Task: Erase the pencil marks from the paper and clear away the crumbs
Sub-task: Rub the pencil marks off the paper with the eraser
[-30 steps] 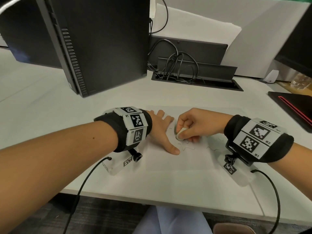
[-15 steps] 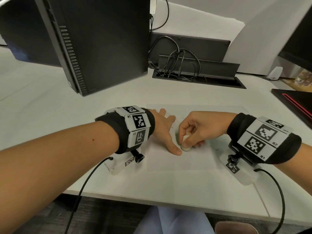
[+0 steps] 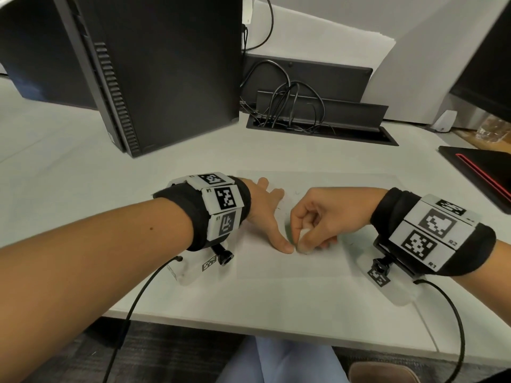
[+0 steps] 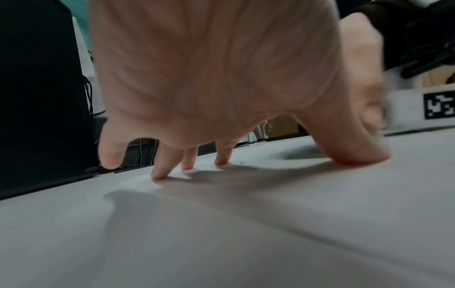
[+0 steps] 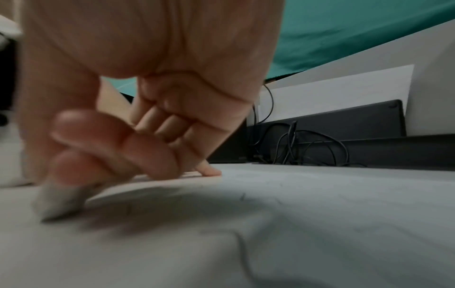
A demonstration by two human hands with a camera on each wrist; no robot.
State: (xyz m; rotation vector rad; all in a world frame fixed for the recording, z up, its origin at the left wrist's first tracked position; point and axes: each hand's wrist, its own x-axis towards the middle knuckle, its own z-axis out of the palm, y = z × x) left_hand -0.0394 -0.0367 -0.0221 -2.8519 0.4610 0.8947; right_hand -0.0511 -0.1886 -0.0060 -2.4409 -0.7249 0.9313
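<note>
We are midway through the rubbing, by our reckoning. One sheet of paper (image 3: 290, 261) lies flat on the counter (image 3: 69, 175), and our left hand (image 3: 265, 214) is spread wide on it, fingertips (image 4: 160, 175) and thumb pressing it down so it does not shift. Our right hand (image 3: 323, 217) is curled, pinching one small white eraser (image 3: 304, 241) whose tip touches the paper just beside the left thumb; the wrist view shows the eraser (image 5: 59, 200) blurred, so we judge it is mid-stroke. A grey smudge (image 3: 289, 230) sits between the two hands, which suggests that patch is only partly cleaned. Faint pencil lines (image 5: 242, 196) show on the sheet to the right of the eraser, so more erasing is left; how many marks there are we cannot count, they are too faint. A few dark crumbs (image 4: 236, 164) lie near the left fingers, too small to count, and none has been swept off yet, so the clearing step is wholly ahead of us. Beyond the sheet stand one black computer tower (image 3: 166, 73) and one cable tray (image 3: 318, 128).
</note>
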